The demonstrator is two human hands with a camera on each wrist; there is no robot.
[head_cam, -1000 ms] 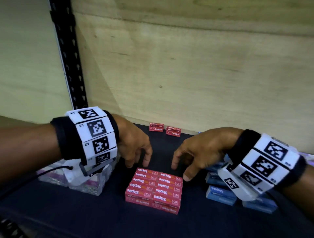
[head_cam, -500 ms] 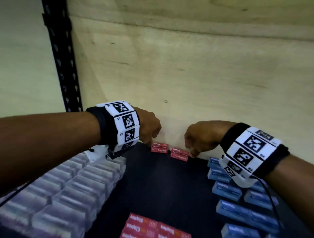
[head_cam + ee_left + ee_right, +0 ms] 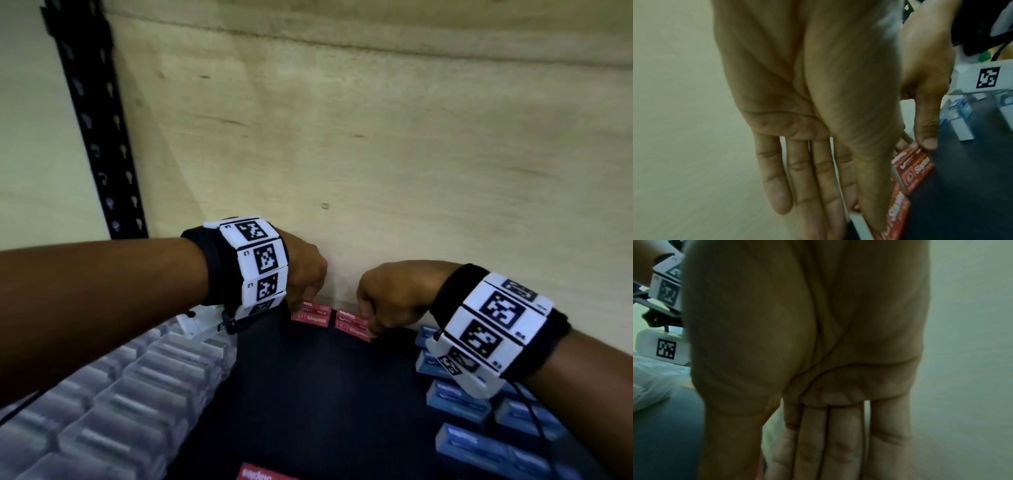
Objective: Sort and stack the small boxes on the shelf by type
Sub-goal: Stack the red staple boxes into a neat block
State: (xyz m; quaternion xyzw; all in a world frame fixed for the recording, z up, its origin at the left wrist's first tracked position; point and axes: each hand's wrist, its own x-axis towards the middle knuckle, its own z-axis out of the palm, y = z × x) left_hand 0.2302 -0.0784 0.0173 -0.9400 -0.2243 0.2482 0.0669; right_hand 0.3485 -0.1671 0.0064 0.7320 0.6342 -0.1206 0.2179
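1. Could slip from a shallow pinch: both red boxes lie flat against the plywood back wall (image 3: 376, 154) at the back edge of the shelf (image 3: 308, 394), leaving little room behind them for fingers.
2. Might bump one box with the other on lifting, since the left red staples box (image 3: 310, 314) and the right red staples box (image 3: 352, 325) sit just beside each other, nearly end to end.
3. Could drag a sleeve band or cable across the blue boxes (image 3: 459, 401) along the right edge, or the clear boxes (image 3: 102, 394) along the left edge, when drawing back toward the red stack (image 3: 260, 474) at the front edge; would upset rows already sorted.
4. Risks a skewed stack if either box arrives turned or tilted.
5. Left hand (image 3: 303, 270): reaching to the back edge, wrist high, knuckles up; in the wrist view, fingers (image 3: 777, 186) straight down beside the wall and thumb laid on the front of the left box, apparently pinching it.
6. Right hand (image 3: 390, 291): likewise bent down over the right box; thumb on its near corner and a fingertip behind it, apparently pinching. Own wrist view shows only palm and straight fingers, box hidden.
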